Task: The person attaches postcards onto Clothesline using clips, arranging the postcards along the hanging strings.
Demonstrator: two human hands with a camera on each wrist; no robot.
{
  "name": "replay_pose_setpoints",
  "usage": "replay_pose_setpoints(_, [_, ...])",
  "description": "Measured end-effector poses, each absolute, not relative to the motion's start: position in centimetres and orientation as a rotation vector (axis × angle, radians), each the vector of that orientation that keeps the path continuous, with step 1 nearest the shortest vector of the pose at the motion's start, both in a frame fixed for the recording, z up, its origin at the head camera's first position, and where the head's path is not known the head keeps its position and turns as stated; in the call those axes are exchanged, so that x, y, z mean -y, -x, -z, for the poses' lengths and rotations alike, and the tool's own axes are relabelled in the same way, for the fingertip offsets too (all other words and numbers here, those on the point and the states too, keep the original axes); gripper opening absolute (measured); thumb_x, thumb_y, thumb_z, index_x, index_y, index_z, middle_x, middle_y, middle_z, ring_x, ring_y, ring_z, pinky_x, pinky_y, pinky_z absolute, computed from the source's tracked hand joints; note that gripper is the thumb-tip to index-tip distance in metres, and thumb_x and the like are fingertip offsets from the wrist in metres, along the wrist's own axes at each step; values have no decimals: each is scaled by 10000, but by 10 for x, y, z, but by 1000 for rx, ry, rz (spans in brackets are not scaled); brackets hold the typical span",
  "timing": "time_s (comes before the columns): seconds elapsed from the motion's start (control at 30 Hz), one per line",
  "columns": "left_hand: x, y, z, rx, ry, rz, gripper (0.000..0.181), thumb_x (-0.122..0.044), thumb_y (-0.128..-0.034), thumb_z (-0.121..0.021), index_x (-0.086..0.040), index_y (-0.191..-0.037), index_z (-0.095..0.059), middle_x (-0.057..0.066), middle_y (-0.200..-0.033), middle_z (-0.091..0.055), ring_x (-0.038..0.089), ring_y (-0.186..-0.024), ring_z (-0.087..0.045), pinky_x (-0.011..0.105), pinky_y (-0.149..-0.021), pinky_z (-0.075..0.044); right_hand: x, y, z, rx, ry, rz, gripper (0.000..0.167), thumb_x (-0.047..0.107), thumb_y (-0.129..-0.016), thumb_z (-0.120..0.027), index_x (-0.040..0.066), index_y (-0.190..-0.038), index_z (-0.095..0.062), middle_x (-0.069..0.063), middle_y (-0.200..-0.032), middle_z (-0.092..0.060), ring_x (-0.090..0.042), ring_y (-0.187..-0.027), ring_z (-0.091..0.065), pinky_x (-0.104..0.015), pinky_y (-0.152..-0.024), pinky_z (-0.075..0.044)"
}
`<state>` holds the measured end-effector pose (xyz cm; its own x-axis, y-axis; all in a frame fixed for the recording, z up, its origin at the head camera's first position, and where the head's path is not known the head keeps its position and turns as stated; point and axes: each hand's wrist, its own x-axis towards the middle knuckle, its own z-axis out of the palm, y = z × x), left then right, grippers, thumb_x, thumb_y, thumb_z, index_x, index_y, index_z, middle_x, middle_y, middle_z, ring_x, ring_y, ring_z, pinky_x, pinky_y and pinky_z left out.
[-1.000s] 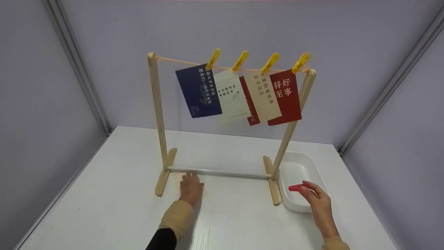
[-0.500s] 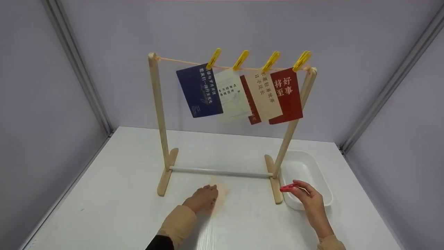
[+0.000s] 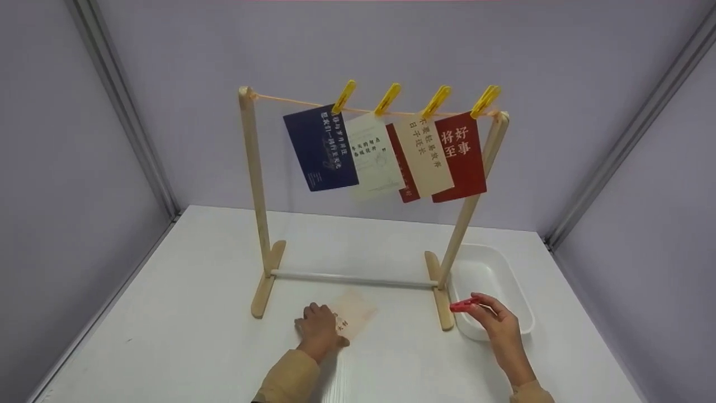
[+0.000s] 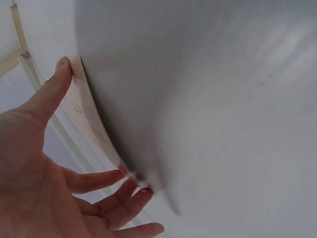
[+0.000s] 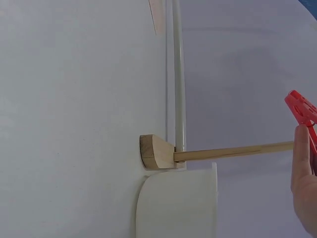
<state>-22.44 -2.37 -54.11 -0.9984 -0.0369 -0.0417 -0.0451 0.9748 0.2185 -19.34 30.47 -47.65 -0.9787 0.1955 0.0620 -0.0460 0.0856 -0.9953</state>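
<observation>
A pale pink card (image 3: 357,314) with small dark print is on the white table, below the rack's bottom bar. My left hand (image 3: 320,330) grips its near-left edge. In the left wrist view the thumb is at one corner and the fingertips (image 4: 143,190) are farther along the card (image 4: 88,111), which bows slightly between them. My right hand (image 3: 500,327) pinches a red clothespin (image 3: 463,305) above the white tray's near-left side. The clothespin (image 5: 303,108) also shows at the right edge of the right wrist view.
A wooden rack (image 3: 257,179) carries an orange string, from which cards such as a blue card (image 3: 321,148) and a red card (image 3: 464,159) hang by yellow clothespins (image 3: 387,99). A white tray (image 3: 528,305) stands beside the rack's right foot (image 3: 442,308). Grey walls enclose the table.
My left hand has slid the pink card to the right, out from near the rack's left foot, and has shifted to its left edge. The right hand with the red clothespin has moved slightly left.
</observation>
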Motion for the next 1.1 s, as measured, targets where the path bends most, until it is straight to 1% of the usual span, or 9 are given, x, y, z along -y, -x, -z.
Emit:
replay_pose_setpoints(0.07, [30,229,543,-3077,81,-661,738,-299,-603,-857,97,-1089,-466,250,-983,-409,383,-906,-449,489,-713,-458,-304,193,476,2173,141,-2017,419,124,-851,-658,-64,-1199,-522,-92,-1045,-615,-134,-941,-601,-225,-821,-463])
replay_pose_setpoints(0.17, [41,237,542,-2943,91,-1228,543,47,-657,-762,63,-1100,-449,254,-991,-380,358,-811,-472,423,-619,-463,-305,193,476,2161,146,-2023,430,110,-852,-654,-81,-1210,-509,-81,-1031,-618,-126,-926,-606,-228,-817,-466])
replay_pose_setpoints(0.27, [53,244,539,-2712,98,-1645,478,186,-671,-615,53,-1099,-447,191,-887,-429,240,-653,-456,308,-530,-421,-306,193,476,2141,157,-2023,412,101,-845,-660,-76,-1193,-527,-56,-1001,-628,-120,-908,-611,-236,-816,-469])
replay_pose_setpoints(0.33, [59,246,537,-2553,149,-1811,498,156,-705,-596,67,-1163,-424,185,-887,-467,207,-651,-457,278,-543,-420,-306,193,475,2146,169,-2015,394,113,-843,-665,-55,-1178,-544,-41,-993,-629,-115,-905,-612,-235,-815,-469])
replay_pose_setpoints(0.4, [63,248,537,-2421,219,-1959,522,108,-740,-593,105,-1220,-386,204,-906,-524,235,-695,-514,294,-589,-454,-306,193,475,2152,180,-2017,377,128,-842,-669,-31,-1165,-558,-39,-998,-629,-114,-914,-609,-231,-818,-467])
replay_pose_setpoints(0.53, [65,249,539,-2323,432,-2109,455,-35,-821,-612,165,-1179,-416,259,-967,-560,309,-829,-574,357,-703,-485,-306,193,475,2184,190,-2003,378,151,-850,-662,-12,-1175,-557,-38,-1015,-628,-114,-933,-604,-214,-821,-460])
replay_pose_setpoints(0.63, [66,249,540,-2246,537,-2183,424,-81,-843,-608,179,-1137,-448,215,-892,-578,263,-762,-580,314,-654,-488,-306,194,475,2199,186,-1988,411,157,-851,-662,-34,-1194,-539,-41,-1016,-628,-115,-929,-605,-212,-817,-461])
replay_pose_setpoints(0.87, [69,245,543,-2051,557,-2321,505,100,-749,-593,153,-1217,-410,210,-938,-568,194,-729,-564,261,-634,-475,-305,196,479,2186,195,-2023,441,168,-842,-673,-23,-1216,-538,-58,-1051,-623,-138,-956,-596,-242,-845,-454])
replay_pose_setpoints(1.1, [72,240,543,-2008,625,-2434,369,-15,-835,-622,179,-1112,-476,149,-827,-607,147,-676,-589,251,-593,-488,-304,199,473,2225,120,-1978,453,153,-856,-655,-62,-1231,-517,-73,-1071,-621,-125,-960,-594,-239,-841,-456])
